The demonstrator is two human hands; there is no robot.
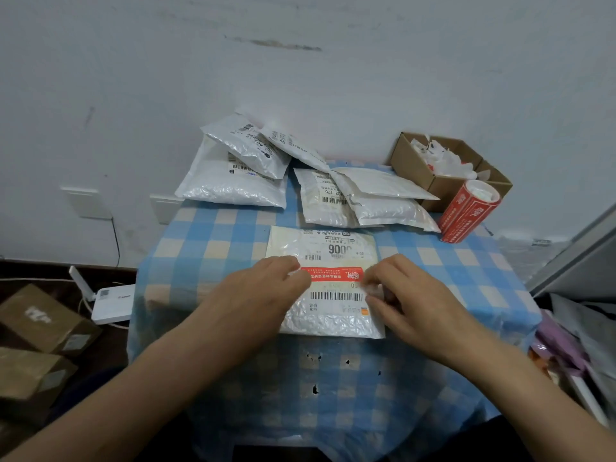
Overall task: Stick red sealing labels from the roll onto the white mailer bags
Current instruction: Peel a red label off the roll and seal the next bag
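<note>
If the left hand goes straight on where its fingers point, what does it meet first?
The red sealing label on the white mailer bag; the left hand seems to touch its end. Beyond that, likely the right hand.

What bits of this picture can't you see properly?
Head view: both ends of the red label hide under the left hand and right hand, so pinching or pressing is unclear.
Print on the mailer bag: too small, blurred.
Inside the cardboard box: blurred white bits.

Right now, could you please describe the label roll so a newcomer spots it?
On the blue checked tablecloth, look to the far right corner by the cardboard box. The label roll stands there, the only red cylinder beside white mailer bags.
</note>
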